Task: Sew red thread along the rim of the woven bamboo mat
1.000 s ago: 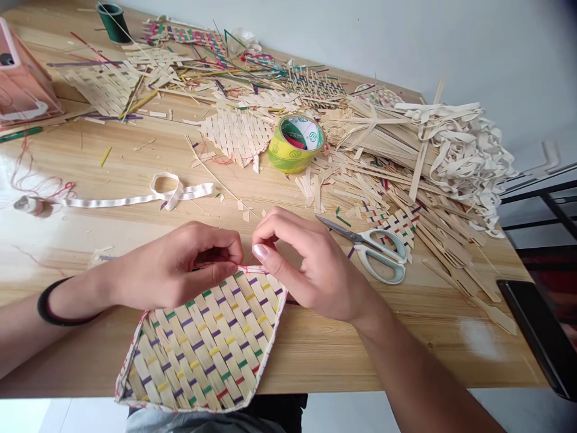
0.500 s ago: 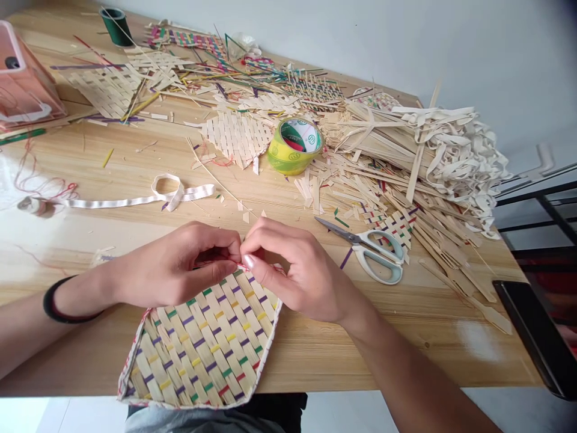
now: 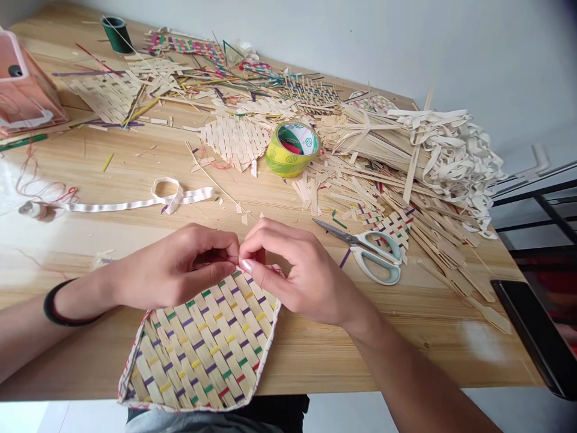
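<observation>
A woven bamboo panel point(image 3: 207, 349) with purple, green, yellow and red strips lies at the table's front edge, its near end reaching past it. White cloth binding, stitched with red thread, runs along its border. My left hand point(image 3: 180, 264) pinches the panel's far edge from the left, fingers curled and thumb pressed in. Right beside it, my right hand point(image 3: 293, 264) pinches the same edge, thumb against forefinger. The fingertips of both hands nearly meet. Anything small between them, such as a needle or thread, is hidden.
Scissors point(image 3: 360, 246) lie right of my hands. Beyond stand a tape roll point(image 3: 291, 150) and a green spool point(image 3: 116, 34). Bamboo strips point(image 3: 387, 144), white cloth strips point(image 3: 469, 156) and a white band point(image 3: 112, 205) lie about. A pink container point(image 3: 27, 84) is at left, a black phone-like object point(image 3: 527, 337) at right.
The view has shifted very slightly. Both hands stay pinched on the panel's far edge, with hardly any visible movement.
</observation>
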`<action>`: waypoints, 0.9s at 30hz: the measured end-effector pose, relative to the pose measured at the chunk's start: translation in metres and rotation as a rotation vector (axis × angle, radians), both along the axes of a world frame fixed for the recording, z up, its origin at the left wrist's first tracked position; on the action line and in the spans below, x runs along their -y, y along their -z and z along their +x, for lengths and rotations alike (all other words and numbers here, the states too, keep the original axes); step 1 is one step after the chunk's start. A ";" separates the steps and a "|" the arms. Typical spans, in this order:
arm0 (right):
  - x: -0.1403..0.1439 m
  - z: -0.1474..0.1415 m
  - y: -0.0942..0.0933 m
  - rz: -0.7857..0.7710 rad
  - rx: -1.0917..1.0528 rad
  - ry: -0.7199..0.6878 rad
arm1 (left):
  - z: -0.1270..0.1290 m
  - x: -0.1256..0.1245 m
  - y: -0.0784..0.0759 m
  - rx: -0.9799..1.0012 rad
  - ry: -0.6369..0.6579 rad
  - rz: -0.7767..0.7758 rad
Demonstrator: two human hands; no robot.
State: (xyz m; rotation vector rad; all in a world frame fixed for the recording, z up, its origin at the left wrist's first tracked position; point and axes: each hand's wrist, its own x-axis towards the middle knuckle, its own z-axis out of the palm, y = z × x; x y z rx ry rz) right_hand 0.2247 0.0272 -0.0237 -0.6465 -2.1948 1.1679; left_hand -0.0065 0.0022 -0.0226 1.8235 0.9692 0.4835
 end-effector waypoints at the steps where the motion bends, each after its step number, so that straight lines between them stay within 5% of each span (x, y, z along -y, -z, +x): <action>1: 0.000 0.000 0.000 0.000 0.000 0.005 | 0.000 0.000 0.000 0.006 0.021 -0.042; 15: -0.004 0.008 -0.008 0.005 0.001 0.055 | 0.000 -0.001 -0.003 0.043 0.024 -0.210; 27: -0.010 0.012 -0.013 -0.249 0.027 0.055 | -0.001 0.000 -0.007 0.017 0.030 -0.261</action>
